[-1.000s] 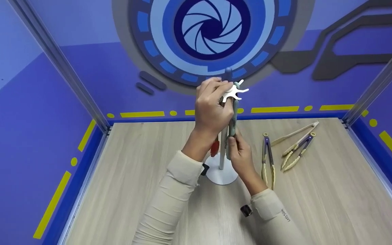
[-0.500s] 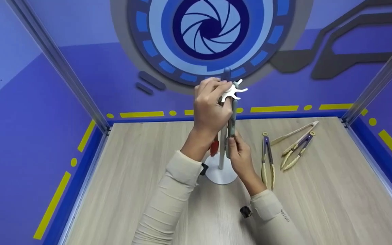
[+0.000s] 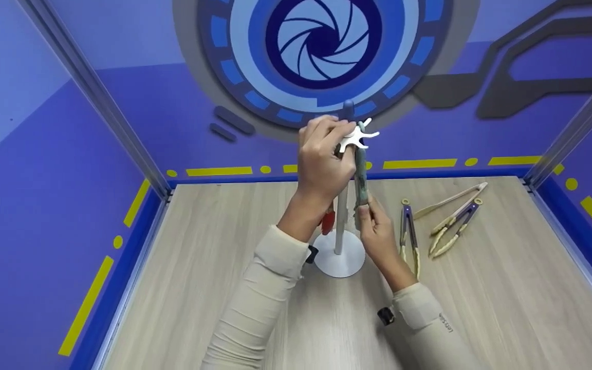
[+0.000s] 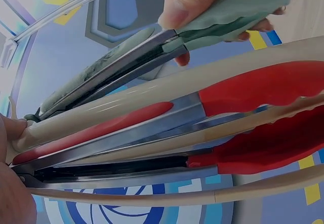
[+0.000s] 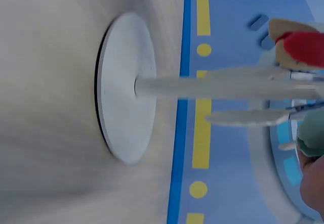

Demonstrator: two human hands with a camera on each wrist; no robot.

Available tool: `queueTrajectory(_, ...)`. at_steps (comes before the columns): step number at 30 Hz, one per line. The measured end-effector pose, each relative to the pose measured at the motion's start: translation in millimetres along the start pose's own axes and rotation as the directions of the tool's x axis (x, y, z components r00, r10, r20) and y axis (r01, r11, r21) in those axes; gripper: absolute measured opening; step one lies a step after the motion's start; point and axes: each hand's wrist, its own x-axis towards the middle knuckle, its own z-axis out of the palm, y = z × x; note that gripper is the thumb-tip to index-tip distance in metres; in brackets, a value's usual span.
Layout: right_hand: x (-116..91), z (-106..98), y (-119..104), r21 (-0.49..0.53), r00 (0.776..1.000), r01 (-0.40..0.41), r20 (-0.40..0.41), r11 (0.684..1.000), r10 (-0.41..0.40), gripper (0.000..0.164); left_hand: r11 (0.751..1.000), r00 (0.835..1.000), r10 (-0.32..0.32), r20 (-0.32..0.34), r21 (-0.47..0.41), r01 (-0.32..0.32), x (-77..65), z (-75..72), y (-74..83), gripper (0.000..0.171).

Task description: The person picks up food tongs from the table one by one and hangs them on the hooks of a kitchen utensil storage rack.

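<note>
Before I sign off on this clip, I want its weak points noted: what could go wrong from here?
The green tongs in the right hand reach up to the white hooks, but whether they are hooked is unclear; released now, they might drop. The red tongs are close beside them and could be bumped. The left hand grips near the top of a pole on a flat round base, so a sideways pull might tip it.

Small dark lettering [image 3: 446, 323] stands on the right sleeve [image 3: 429, 329] — its first word looks like "Let's", while the second — apparently starting with S — is too blurred to read surely.
</note>
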Motion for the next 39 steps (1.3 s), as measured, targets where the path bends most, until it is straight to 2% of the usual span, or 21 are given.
queueTrajectory(2,2.5,-4.5,2.0,-0.038,1.0,0.024,0.002,0.999,-0.024,0.041,1.0,1.0,0.001,0.003,-0.001,-0.001,-0.1,-0.4,0.6,0.019)
queueTrajectory(6,4.7,-12.4,3.8,-0.093,0.998,0.017,0.055,0.995,-0.012,0.049,1.0,1.0,-0.001,0.009,-0.002,0.001,-0.3,-2.0,0.5,0.019)
queueTrajectory(9,6.7,-16.2,4.1,-0.098,0.997,0.001,0.083,0.995,0.008,0.052,1.0,1.0,-0.004,0.013,-0.01,0.004,-0.1,-2.9,-0.9,0.018)
queueTrajectory(14,10.9,-18.4,5.4,-0.089,0.997,0.008,0.074,0.996,-0.001,0.048,0.999,1.0,-0.008,0.029,-0.03,0.009,1.0,-4.0,-1.8,0.018)
queueTrajectory(22,11.8,-21.3,5.9,-0.058,0.994,-0.01,0.111,0.998,0.016,0.049,1.0,0.999,0.0,0.04,-0.009,0.0,2.4,-5.4,-0.1,0.018)
queueTrajectory(26,10.5,-25.5,6.0,-0.057,0.995,-0.011,0.102,0.998,0.017,0.051,1.0,0.999,0.014,0.039,0.025,-0.015,3.2,-4.9,0.2,0.019)
queueTrajectory(30,10.1,-31.8,10.0,-0.072,0.997,0.025,0.069,0.997,-0.02,0.047,0.998,0.999,0.022,0.041,0.055,-0.025,4.7,-5.5,0.9,0.019)
queueTrajectory(36,9.8,-48.5,25.2,-0.16,0.998,0.059,0.026,0.985,-0.055,0.037,0.993,0.998,0.04,0.048,0.113,-0.045,8.0,-6.0,3.3,0.014)
queueTrajectory(39,8.8,-59.0,35.5,-0.224,1.0,0.02,0.021,0.974,-0.016,0.036,0.985,0.997,0.047,0.054,0.163,-0.056,8.8,-4.5,4.5,0.012)
